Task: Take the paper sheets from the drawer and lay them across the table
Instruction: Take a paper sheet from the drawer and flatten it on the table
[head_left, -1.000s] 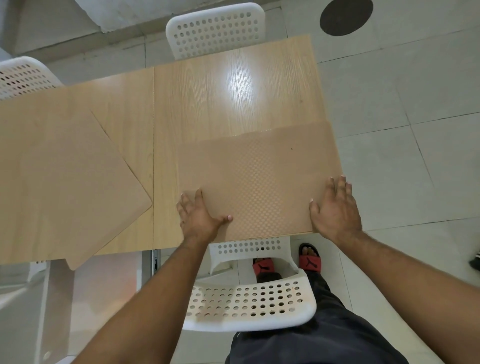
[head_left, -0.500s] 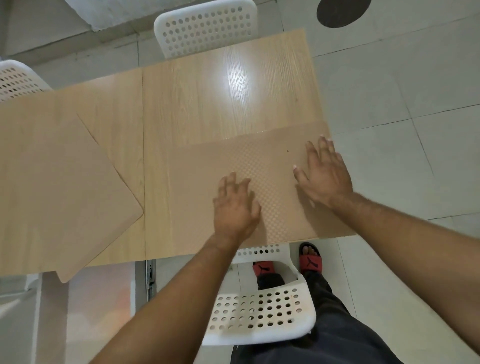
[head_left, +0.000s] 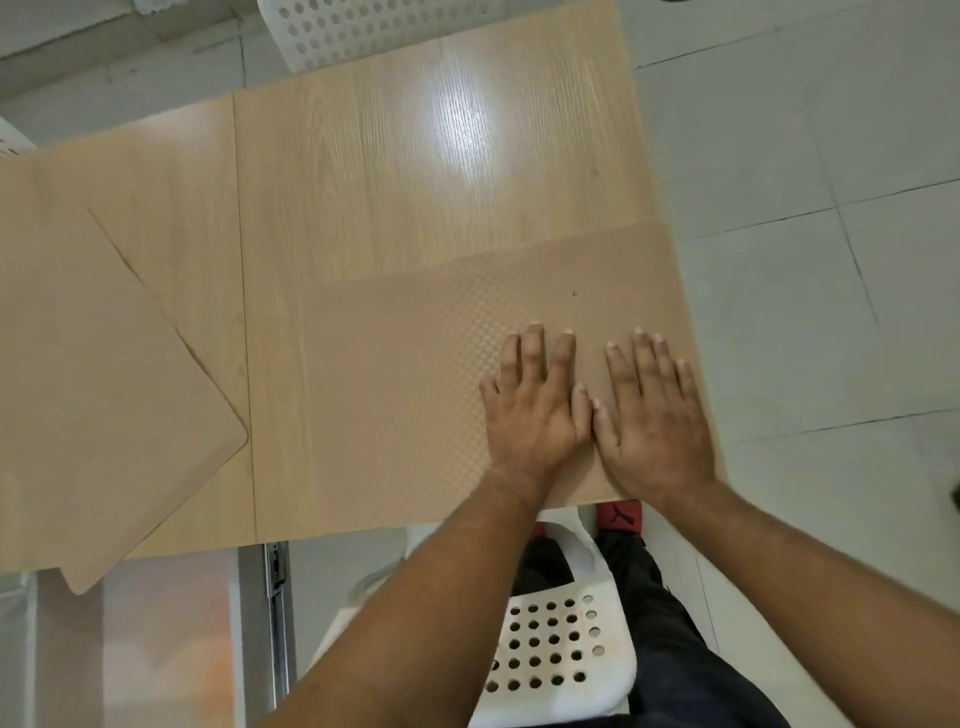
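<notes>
Both hands moved together, flat on one of two sheets.

Left hand (head_left: 535, 410), right hand (head_left: 654, 421), sheets (head_left: 405, 395) (head_left: 93, 374)

Bright, even light — white glare patch on the table (head_left: 457, 130) — wide-angle bending.

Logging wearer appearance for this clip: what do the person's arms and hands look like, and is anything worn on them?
Both forearms are bare as far as the frame shows: no sleeves, gloves, watch, rings or bracelets visible on the left hand or the right hand. Fingernails are short and unpainted. No markings show. Lower down, dark trousers and red sandals are visible.
</notes>
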